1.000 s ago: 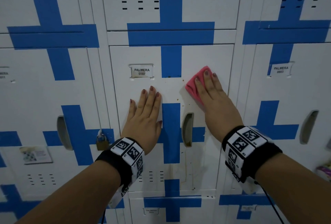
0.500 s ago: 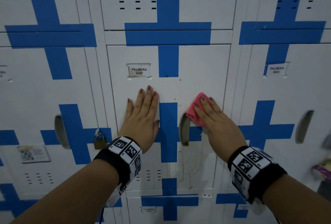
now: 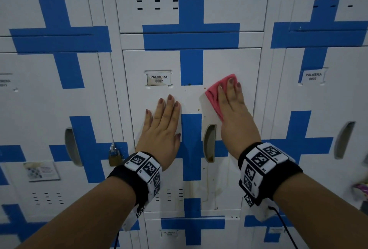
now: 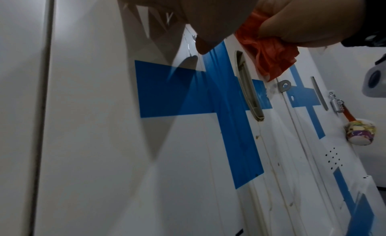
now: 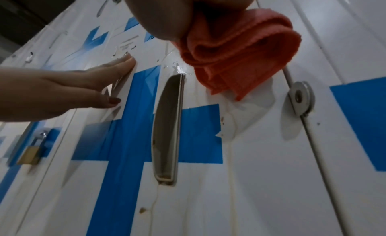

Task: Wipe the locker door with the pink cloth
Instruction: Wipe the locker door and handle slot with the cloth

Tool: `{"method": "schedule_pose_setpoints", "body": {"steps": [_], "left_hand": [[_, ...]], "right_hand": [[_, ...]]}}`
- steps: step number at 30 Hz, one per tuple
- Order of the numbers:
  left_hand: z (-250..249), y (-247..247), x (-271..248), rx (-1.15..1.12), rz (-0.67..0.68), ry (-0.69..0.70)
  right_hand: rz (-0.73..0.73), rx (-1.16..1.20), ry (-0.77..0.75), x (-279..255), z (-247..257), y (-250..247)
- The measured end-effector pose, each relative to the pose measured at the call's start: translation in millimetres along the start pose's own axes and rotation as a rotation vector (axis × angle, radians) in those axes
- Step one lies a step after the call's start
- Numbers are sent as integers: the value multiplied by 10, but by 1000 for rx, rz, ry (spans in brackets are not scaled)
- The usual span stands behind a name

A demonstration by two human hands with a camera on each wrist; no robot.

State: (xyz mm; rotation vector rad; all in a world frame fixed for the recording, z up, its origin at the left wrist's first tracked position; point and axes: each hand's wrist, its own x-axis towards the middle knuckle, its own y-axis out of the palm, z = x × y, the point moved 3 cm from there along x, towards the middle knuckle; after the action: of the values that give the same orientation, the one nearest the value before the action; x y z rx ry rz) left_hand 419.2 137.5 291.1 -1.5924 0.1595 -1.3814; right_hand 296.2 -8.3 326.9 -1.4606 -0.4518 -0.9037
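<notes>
Plainly the wiping is under way but far from finished: the pink cloth (image 3: 216, 94) is pressed flat against the locker door (image 3: 229, 63) in its upper right part, and a wet sheen with a few droplets shows on the paint just below the cloth in the right wrist view, while brownish drip trails (image 3: 209, 187) run down the door well below the fingers, under the recessed handle (image 3: 209, 143), and small specks sit between the two hands. By my reading those lower streaks and the specks are still to be cleaned, so most of the door's lower half is left. The right hand (image 3: 233, 113) lies with its fingers (image 3: 229, 91) straight and together on top of the folded cloth, pushing it against the metal and not curled round it; the cloth's loose folds bulge out beneath the palm, near the hasp (image 5: 300, 97) at the door's edge. The left hand (image 3: 163, 125) is spread flat, fingers straight and slightly fanned, palm on the door just left of the blue vertical stripe (image 3: 191, 145), holding nothing and seemingly bracing the door. Its fingertips reach to just under the name label (image 3: 159, 78). Both forearms rise from below, wrists bent back so the palms meet the surface. A brass padlock (image 3: 114, 157) hangs on the neighbouring locker, left of the left wrist.
</notes>
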Motion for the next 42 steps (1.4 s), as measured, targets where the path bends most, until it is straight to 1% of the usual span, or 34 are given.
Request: {"method": "schedule_pose_setpoints", "body": {"steps": [5,8,13,16,18,21,25,28,33,38,42], "left_hand": [[-6,7,1,-7,-4,-8],[-5,11,1,-2,-11,-5],[21,21,2,19,-17,5],[28,23,0,24,-10,10],[27,21,1,21,-11,8],[25,32,2,12,-6,3],[27,30,3,6,-3,7],[31,26,0,2,-3,12],[32,17,-1,19,-6,15],[30,24,2,15,-13,18],[31,31,-1,19,-18,15]], "right_hand": [[16,-76,-130,-39,15,50],[38,-168,-208,-109,-45,56],[96,-255,-259,-284,-154,103],[145,-252,-242,-344,-226,112],[153,-197,-176,-347,-227,98],[94,-84,-37,-262,-159,45],[-31,30,63,-15,-7,-101],[-67,82,39,150,116,-144],[-36,56,11,209,181,-91],[5,-35,-93,141,188,1],[-41,-35,-183,33,182,95]]}}
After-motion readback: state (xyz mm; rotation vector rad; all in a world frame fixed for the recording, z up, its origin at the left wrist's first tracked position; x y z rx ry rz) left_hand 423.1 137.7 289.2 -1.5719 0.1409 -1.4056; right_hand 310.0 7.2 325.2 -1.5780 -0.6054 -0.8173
